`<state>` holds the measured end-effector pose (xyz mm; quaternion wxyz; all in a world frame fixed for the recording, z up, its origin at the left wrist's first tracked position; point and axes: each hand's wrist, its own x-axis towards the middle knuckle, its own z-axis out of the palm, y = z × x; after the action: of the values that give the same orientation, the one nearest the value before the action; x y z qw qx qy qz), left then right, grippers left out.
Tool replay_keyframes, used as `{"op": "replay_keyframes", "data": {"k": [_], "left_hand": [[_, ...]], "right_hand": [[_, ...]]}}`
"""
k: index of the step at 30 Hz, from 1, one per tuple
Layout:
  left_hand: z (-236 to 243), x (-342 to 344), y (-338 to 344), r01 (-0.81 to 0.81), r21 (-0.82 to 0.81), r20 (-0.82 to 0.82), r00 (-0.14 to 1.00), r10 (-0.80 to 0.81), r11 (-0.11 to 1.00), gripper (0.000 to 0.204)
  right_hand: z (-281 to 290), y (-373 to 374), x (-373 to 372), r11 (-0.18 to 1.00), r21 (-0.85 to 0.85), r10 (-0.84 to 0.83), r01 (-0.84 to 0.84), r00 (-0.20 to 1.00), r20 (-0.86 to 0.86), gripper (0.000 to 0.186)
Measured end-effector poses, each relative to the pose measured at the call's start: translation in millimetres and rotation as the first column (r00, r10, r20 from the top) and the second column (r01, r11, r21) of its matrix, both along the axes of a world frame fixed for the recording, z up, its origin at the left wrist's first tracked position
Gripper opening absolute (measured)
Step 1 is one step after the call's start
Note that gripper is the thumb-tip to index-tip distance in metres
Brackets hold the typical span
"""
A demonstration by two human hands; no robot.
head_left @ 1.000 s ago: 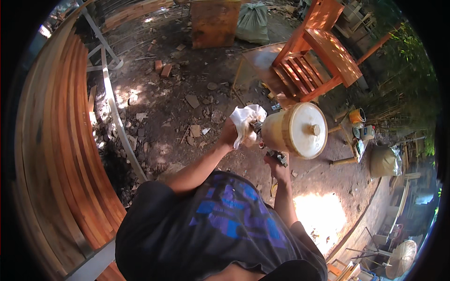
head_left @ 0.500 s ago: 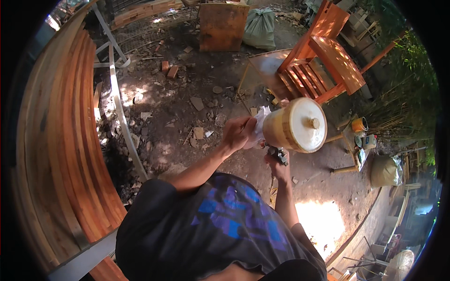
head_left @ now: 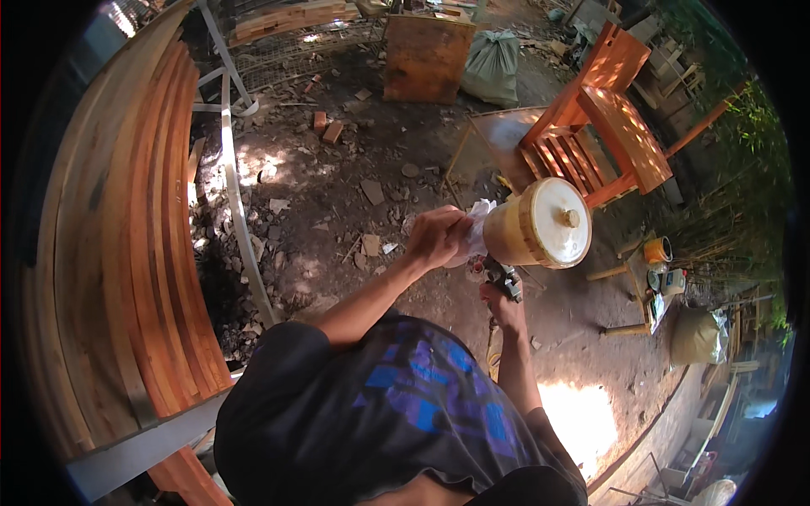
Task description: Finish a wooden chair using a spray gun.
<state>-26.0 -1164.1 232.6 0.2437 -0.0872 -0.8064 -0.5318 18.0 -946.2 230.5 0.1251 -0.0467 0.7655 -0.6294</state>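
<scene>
In my right hand point(head_left: 504, 309) is a spray gun point(head_left: 508, 282), its grip wrapped by my closed fingers. A translucent, yellow-stained cup point(head_left: 513, 229) with a white knobbed lid point(head_left: 558, 218) tops the gun, tilted so the lid points to the right. My left hand point(head_left: 436, 239) is closed on a crumpled white cloth point(head_left: 480, 221) pressed to the cup's left side, near its lower end. Part of the cloth and the left fingertips are hidden. Beyond the cup, a reddish-orange wooden chair point(head_left: 620, 126) stands on a low board.
Reddish wooden boards point(head_left: 160, 278) lie stacked along the left beside a pale metal bar point(head_left: 236, 194). Rubble and bricks point(head_left: 332, 131) litter the dirt. A small table point(head_left: 634, 287) with cans stands right, near a stuffed sack point(head_left: 698, 336). A brown wooden panel point(head_left: 428, 59) stands far ahead.
The whole view has shifted slightly, so the surroundings sit further right and a little lower. Both hands keep their hold on the spray gun and cloth, with little change between them.
</scene>
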Motion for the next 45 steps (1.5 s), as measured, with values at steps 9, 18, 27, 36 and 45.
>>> {"op": "replay_keyframes", "data": {"k": [9, 18, 27, 36, 45], "left_hand": [[-8.9, -4.9, 3.5, 0.006, 0.009, 0.039, 0.999, -0.007, 1.000, 0.022], [-22.9, 1.0, -4.0, 0.028, 0.043, 0.019, 0.999, -0.029, 0.999, 0.021], [-116.4, 26.6, -70.2, -0.257, 0.060, 0.308, 0.924, 0.227, 0.965, 0.027], [-343.0, 233.0, -236.9, -0.309, -0.527, 0.773, 0.213, 0.597, 0.792, 0.050], [-346.6, 266.1, -225.2, -0.390, -0.504, 0.820, 0.063, 0.569, 0.770, 0.053]], "right_hand": [[5.4, 1.4, -5.4, 0.998, -0.026, 0.049, -0.048, 0.998, 0.030, 0.041], [10.6, -5.5, -4.2, 0.990, -0.142, 0.010, 0.006, 0.994, 0.110, 0.041], [8.6, 8.5, -18.2, 0.985, -0.149, -0.074, 0.088, 0.992, 0.100, 0.024], [32.3, 36.8, -27.9, 0.948, -0.238, -0.261, 0.214, 0.947, -0.188, 0.025], [19.4, 34.6, -30.3, 0.919, -0.298, -0.296, 0.260, 0.952, -0.082, 0.019]]}}
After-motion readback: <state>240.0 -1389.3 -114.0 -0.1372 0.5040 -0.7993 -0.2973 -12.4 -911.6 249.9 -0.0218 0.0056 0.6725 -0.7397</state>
